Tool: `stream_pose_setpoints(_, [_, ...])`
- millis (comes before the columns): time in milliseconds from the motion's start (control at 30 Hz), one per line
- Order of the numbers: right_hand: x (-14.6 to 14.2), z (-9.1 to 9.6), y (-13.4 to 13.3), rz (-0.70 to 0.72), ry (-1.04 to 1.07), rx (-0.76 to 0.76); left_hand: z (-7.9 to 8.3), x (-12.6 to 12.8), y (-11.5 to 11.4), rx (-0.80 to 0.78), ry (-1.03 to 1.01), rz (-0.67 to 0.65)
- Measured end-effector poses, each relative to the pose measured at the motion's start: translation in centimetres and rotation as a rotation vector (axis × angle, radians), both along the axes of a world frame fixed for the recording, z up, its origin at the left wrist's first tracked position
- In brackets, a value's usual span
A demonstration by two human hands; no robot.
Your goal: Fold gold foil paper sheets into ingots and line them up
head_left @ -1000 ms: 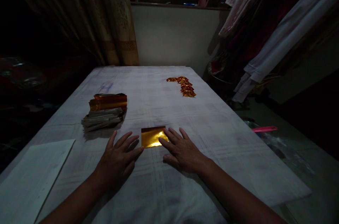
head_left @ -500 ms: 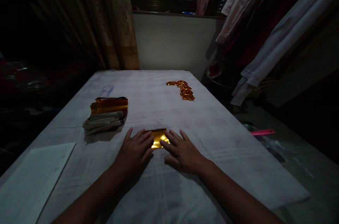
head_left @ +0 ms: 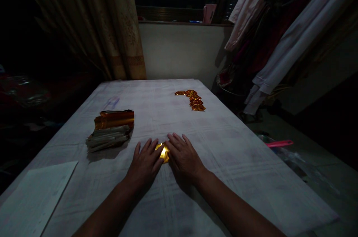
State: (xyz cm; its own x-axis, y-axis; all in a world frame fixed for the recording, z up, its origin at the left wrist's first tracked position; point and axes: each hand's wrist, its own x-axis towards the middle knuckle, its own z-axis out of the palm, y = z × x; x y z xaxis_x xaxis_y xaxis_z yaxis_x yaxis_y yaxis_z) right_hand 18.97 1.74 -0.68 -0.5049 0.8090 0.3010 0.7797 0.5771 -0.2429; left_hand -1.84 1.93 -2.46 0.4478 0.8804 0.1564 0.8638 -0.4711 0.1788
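Observation:
A small gold foil sheet [head_left: 163,151] lies on the white-covered table [head_left: 237,155], close to its near middle. My left hand [head_left: 145,164] and my right hand [head_left: 183,158] rest flat on it from either side, fingers spread and almost meeting. Only a bright sliver of the foil shows between them; the rest is hidden under my fingers. Neither hand grips it.
A stack of gold and pale sheets [head_left: 112,128] sits to the left of my hands. Several folded gold pieces [head_left: 194,100] lie in a row at the far right. A white paper [head_left: 33,199] lies at the near left. Hanging clothes [head_left: 279,43] crowd the right side.
Both hands have slid inward over the gold sheet. It showed as an open rectangle a second ago; now it is almost covered.

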Motion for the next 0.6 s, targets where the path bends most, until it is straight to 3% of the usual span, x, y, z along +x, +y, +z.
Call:
stream_pose_setpoints(267, [-1.1, -0.5, 0.7, -0.075, -0.093, -0.241, -0.6, -0.2, 0.1, 0.018, 0.004, 0.017])
stream_pose_setpoints(600, [1.9, -0.4, 0.7, -0.168, -0.161, -0.335, -0.2, 0.1, -0.3, 0.094, 0.034, 0.003])
